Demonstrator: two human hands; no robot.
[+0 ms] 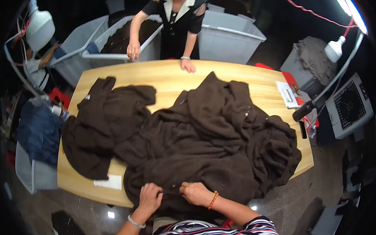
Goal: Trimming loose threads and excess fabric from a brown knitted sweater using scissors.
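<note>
Dark brown garments of soft, thick cloth lie heaped across the wooden table. The large brown garment (204, 139) spreads from the middle to the right and hangs over the near edge. At that edge my left hand (151, 195) has its fingers curled on the cloth. Just to its right, my right hand (196, 194) pinches the same cloth with fingers and thumb together. Between the two hands a small pale button or snap (173, 185) shows on the fabric. A second brown garment (108, 122) lies at the left, touching the large one.
Across the wooden table (169, 70) stands a person with one hand (188, 66) on its far edge. Grey bins (229, 39) stand behind. White paper (109, 182) lies near left; a lamp arm (308, 109) and black phone-like object (303, 129) are at the right edge.
</note>
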